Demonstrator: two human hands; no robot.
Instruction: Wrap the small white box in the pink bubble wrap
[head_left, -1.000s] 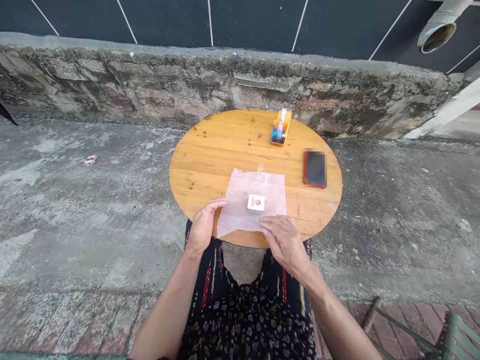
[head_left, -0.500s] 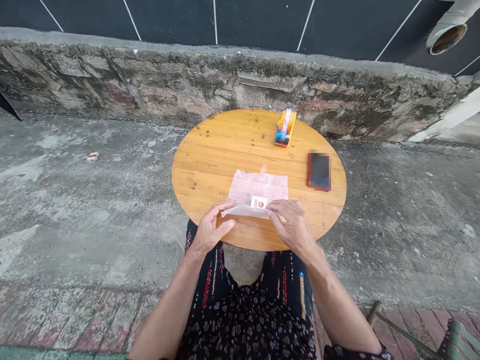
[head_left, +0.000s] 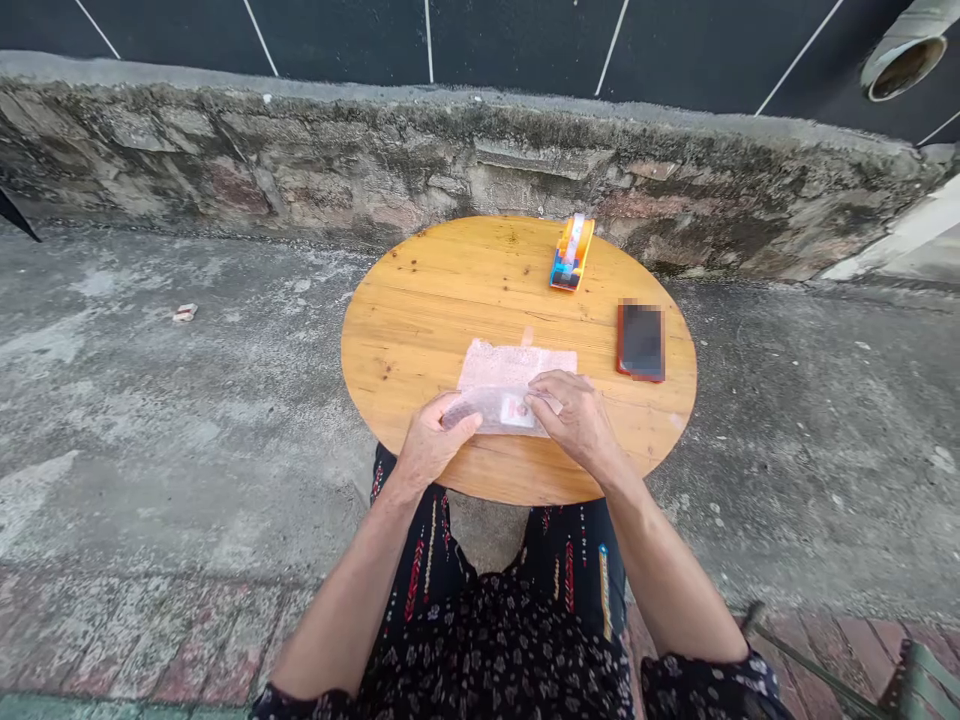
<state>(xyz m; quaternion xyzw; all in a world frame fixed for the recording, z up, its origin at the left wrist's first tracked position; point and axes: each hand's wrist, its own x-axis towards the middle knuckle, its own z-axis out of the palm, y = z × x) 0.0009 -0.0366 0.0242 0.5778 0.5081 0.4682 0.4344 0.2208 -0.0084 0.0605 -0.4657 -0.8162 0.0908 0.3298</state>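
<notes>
A sheet of pinkish, see-through bubble wrap (head_left: pixel 519 362) lies near the front of the round wooden table. Its near edge is folded over a small white box (head_left: pixel 517 409) with a red print, which shows dimly through the layer. My left hand (head_left: pixel 433 440) pinches the fold's left end between thumb and fingers. At the right end, my right hand (head_left: pixel 571 415) grips the folded edge just beside the box, thumb and fingertips close together.
On the wooden table (head_left: pixel 420 300) a yellow and blue tape dispenser (head_left: pixel 572 253) stands at the back. A dark phone-like device in a red-brown case (head_left: pixel 640 342) lies at the right. A strip of clear tape (head_left: pixel 527 337) sticks out behind the wrap. Beyond is a low stone wall (head_left: pixel 337 170).
The near edge of the bubble wrap has been folded away from me over the white box. My left hand has closed on the fold, and my right hand has moved slightly forward with it.
</notes>
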